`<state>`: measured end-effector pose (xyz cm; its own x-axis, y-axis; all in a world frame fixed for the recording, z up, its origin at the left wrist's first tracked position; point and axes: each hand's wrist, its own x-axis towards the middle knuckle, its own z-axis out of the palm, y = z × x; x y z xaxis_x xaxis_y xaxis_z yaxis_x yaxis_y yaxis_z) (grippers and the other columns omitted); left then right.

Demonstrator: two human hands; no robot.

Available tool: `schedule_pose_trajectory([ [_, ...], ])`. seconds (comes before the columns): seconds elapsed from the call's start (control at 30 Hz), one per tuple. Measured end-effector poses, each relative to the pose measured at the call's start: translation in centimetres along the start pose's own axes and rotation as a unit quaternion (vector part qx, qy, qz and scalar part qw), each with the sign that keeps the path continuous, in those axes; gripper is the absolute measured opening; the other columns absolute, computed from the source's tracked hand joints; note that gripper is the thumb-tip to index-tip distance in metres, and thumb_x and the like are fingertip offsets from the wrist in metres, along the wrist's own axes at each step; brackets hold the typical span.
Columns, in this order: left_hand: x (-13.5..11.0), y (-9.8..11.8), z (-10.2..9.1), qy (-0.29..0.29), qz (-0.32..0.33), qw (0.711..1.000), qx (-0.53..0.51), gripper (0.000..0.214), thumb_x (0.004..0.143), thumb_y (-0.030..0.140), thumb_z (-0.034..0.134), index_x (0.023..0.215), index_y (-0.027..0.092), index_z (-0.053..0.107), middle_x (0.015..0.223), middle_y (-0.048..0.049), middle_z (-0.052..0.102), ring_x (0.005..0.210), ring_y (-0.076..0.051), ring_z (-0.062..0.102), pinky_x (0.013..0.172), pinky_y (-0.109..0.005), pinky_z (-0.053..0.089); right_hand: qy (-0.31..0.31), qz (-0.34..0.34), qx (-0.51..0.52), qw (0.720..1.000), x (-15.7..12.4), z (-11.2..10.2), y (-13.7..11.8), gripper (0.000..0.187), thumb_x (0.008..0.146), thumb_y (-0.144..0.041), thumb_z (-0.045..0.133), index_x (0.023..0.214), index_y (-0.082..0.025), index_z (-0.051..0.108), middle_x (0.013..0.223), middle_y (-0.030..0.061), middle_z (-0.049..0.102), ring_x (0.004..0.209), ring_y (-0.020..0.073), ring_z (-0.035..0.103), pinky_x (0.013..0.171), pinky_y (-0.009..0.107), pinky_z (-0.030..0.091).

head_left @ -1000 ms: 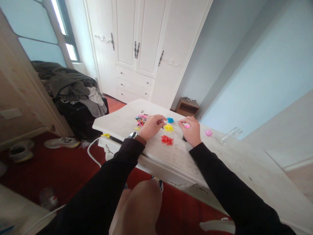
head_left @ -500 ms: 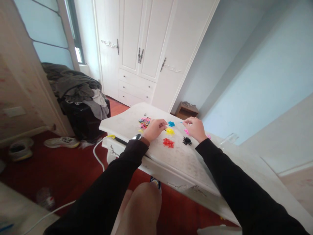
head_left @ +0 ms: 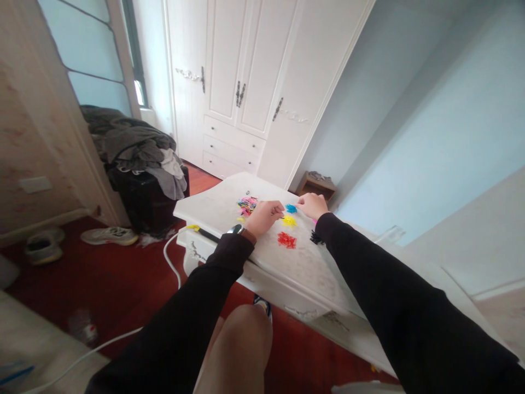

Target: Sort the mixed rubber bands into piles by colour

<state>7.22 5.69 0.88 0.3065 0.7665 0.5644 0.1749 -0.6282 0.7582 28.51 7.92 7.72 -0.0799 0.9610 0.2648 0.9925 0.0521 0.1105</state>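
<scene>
Right hand [head_left: 311, 206], grip too small to tell, is at thin blue bits [head_left: 291, 208] heaped on the white surface [head_left: 301, 268]. Left hand [head_left: 264, 215] pinches a tiny dark strip [head_left: 281, 218]. Thin yellow bits [head_left: 289, 221] sit apart, maybe so colours don't mix.

White wardrobe [head_left: 229, 54] (dark handles [head_left: 278, 109]), heaped grey clothes [head_left: 135, 143], pale shoes [head_left: 109, 236] on red floor [head_left: 110, 284], white cable [head_left: 166, 253]

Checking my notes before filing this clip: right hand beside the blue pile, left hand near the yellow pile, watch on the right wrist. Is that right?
Not quite: the head view shows the watch on the left wrist. The right hand is beside the blue pile, the left hand near the yellow pile.
</scene>
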Motion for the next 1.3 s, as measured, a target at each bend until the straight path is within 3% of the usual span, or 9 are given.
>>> schedule_pose_trajectory([
  [0.27, -0.1, 0.4, 0.0, -0.006, -0.022, 0.999, -0.033, 0.006, 0.081, 0.01, 0.07, 0.084, 0.015, 0.072, 0.074, -0.0026, 0.074, 0.072, -0.015, 0.073, 0.069, -0.024, 0.055, 0.069, -0.038, 0.081, 0.994, -3.3, -1.5, -1.0, 0.021, 0.09, -0.029, 0.06, 0.081, -0.02, 0.077, 0.086, 0.0064, 0.078, 0.087, 0.0227, 0.067, 0.081, 0.035, 0.041],
  [0.5, 0.0, 0.2, 0.0, -0.008, -0.016, 0.998, -0.052, 0.004, 0.082, 0.013, 0.068, 0.083, 0.015, 0.071, 0.073, -0.0037, 0.074, 0.074, -0.017, 0.075, 0.064, -0.023, 0.056, 0.071, -0.179, 0.222, 0.956, -7.0, -0.6, -3.3, 0.007, 0.084, -0.019, 0.07, 0.081, -0.021, 0.076, 0.085, 0.0033, 0.076, 0.085, 0.02, 0.066, 0.081, 0.032, 0.045],
  [0.7, -0.1, 0.2, 0.0, -0.012, -0.015, 0.998, -0.059, 0.005, 0.08, 0.012, 0.069, 0.084, 0.015, 0.071, 0.075, -0.0045, 0.074, 0.074, -0.017, 0.075, 0.065, -0.023, 0.057, 0.085, -0.17, 0.219, 0.957, -7.6, 0.1, -4.0, 0.013, 0.089, -0.015, 0.066, 0.08, -0.022, 0.072, 0.087, 0.0034, 0.076, 0.088, 0.021, 0.066, 0.084, 0.034, 0.043],
  [0.9, -0.2, 0.4, -0.1, -0.016, -0.015, 0.998, -0.056, 0.003, 0.082, 0.016, 0.068, 0.082, 0.015, 0.071, 0.072, -0.0039, 0.074, 0.071, -0.017, 0.074, 0.066, -0.024, 0.056, 0.117, -0.158, 0.201, 0.96, -8.3, 0.3, -3.2, 0.015, 0.095, -0.019, 0.056, 0.084, -0.021, 0.067, 0.088, 0.0038, 0.07, 0.087, 0.0211, 0.062, 0.081, 0.033, 0.04],
  [1.1, -0.4, 0.1, -0.1, -0.038, -0.02, 0.998, -0.04, 0.01, 0.078, 0.017, 0.071, 0.087, 0.015, 0.075, 0.078, -0.0058, 0.077, 0.073, -0.017, 0.074, 0.066, -0.024, 0.056, 0.164, -0.113, 0.246, 0.948, -9.2, 1.0, -2.0, 0.015, 0.095, -0.023, 0.057, 0.083, -0.022, 0.067, 0.085, 0.0039, 0.068, 0.085, 0.0222, 0.061, 0.08, 0.034, 0.042],
  [1.3, -0.5, 0.3, -0.2, -0.068, -0.016, 0.996, -0.063, 0.019, 0.08, 0.023, 0.071, 0.096, 0.014, 0.077, 0.08, -0.0071, 0.078, 0.07, -0.017, 0.075, 0.066, -0.025, 0.058, 0.16, -0.13, 0.29, 0.935, -9.4, 1.2, -2.0, 0.015, 0.094, -0.022, 0.057, 0.082, -0.022, 0.067, 0.081, 0.0029, 0.066, 0.082, 0.0212, 0.061, 0.079, 0.034, 0.043],
])
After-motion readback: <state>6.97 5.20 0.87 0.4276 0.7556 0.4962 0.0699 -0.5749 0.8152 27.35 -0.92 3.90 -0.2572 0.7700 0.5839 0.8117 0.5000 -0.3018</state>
